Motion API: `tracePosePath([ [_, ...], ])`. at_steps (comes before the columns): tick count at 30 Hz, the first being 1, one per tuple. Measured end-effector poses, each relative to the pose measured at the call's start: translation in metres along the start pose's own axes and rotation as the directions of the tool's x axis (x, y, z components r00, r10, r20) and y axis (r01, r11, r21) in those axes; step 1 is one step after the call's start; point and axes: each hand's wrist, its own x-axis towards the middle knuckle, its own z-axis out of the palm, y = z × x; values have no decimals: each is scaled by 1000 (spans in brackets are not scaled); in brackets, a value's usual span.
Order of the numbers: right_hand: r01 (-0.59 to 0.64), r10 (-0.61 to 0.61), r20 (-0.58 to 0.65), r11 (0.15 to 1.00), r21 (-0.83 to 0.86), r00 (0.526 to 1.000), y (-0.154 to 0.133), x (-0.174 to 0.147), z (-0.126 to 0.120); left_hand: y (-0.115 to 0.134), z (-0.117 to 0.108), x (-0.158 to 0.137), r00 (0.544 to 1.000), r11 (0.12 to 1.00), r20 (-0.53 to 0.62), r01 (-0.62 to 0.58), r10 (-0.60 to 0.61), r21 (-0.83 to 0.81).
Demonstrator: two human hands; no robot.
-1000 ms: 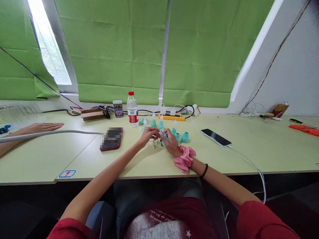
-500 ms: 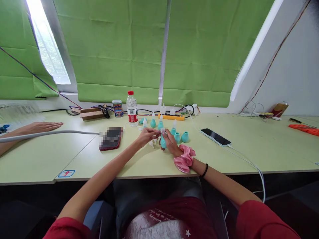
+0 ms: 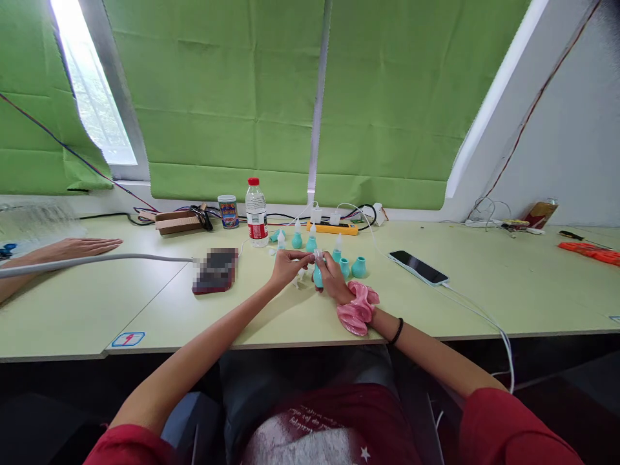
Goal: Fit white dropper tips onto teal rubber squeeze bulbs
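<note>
In front of me, my right hand (image 3: pixel 334 279) wraps round a teal rubber bulb (image 3: pixel 318 278) held upright just over the table. A clear plastic nozzle (image 3: pixel 318 254) sits at the bulb's mouth, by my right thumb. My left hand (image 3: pixel 287 268) pinches at that nozzle from the left; its fingertips partly hide it. Several bulbs with nozzles, one a teal bulb (image 3: pixel 297 240), stand behind my hands. Open-topped bulbs without nozzles, such as the teal bulb (image 3: pixel 359 267), stand to the right. Small clear pieces (image 3: pixel 299 279) lie under my left hand.
A water bottle (image 3: pixel 256 216) and a can (image 3: pixel 228 212) stand at the back, beside a cardboard box (image 3: pixel 179 221). Behind the bulbs lies a yellow power strip (image 3: pixel 332 228). Phones lie left (image 3: pixel 216 271) and right (image 3: pixel 419 267), with cables. Another person's hand (image 3: pixel 90 247) rests far left.
My left fingers have shifted slightly at the nozzle, and the held bulb has barely moved. The things on the table stay where they were.
</note>
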Motion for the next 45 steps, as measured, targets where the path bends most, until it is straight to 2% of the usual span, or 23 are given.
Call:
tracePosePath([
  [4, 51, -50, -22, 998, 37, 999, -4, 2, 3, -3, 4, -3, 982, 968, -47, -174, 185, 180],
  [6, 68, -66, -32, 997, 44, 997, -6, 2, 4, -6, 6, -5, 939, 910, -62, -309, 338, 276],
  [8, 78, -76, -37, 996, 45, 996, -8, 2, 4, -9, 8, -5, 874, 826, -55, -433, 482, 360],
  [10, 93, -91, -47, 995, 46, 995, -10, 4, 5, -11, 8, -5, 829, 764, -27, -502, 558, 405],
  [11, 101, -98, -53, 994, 47, 994, -12, 5, 7, -11, 7, -4, 822, 750, -10, -513, 569, 417],
  [14, 116, -113, -75, 992, 44, 991, -18, 11, 13, -8, 3, -1, 860, 775, 37, -477, 509, 415],
  [17, 128, -125, -74, 991, 42, 989, -22, 15, 18, 0, -2, 0, 922, 845, 95, -382, 375, 374],
  [20, 155, -152, -75, 987, 40, 986, -22, 16, 18, 7, -5, 1, 957, 897, 133, -289, 259, 335],
  [29, 194, -192, -68, 981, 9, 979, -22, 14, 20, 12, -10, 3, 960, 924, 225, -234, 169, 303],
  [32, 166, -165, -85, 986, 4, 983, -28, 15, 20, 13, -8, 3, 971, 944, 164, -212, 174, 252],
  [36, 138, -137, -72, 990, 6, 988, -36, 7, 13, 13, -7, 3, 994, 992, 91, -75, 66, 103],
  [40, 117, -117, -36, 993, 3, 992, -34, -8, 2, 8, -12, 6, 987, 999, 155, 46, -42, -22],
  [45, 88, -88, -3, 996, -6, 996, -31, -10, -1, -1, -15, 7, 975, 986, 207, 104, -75, -131],
])
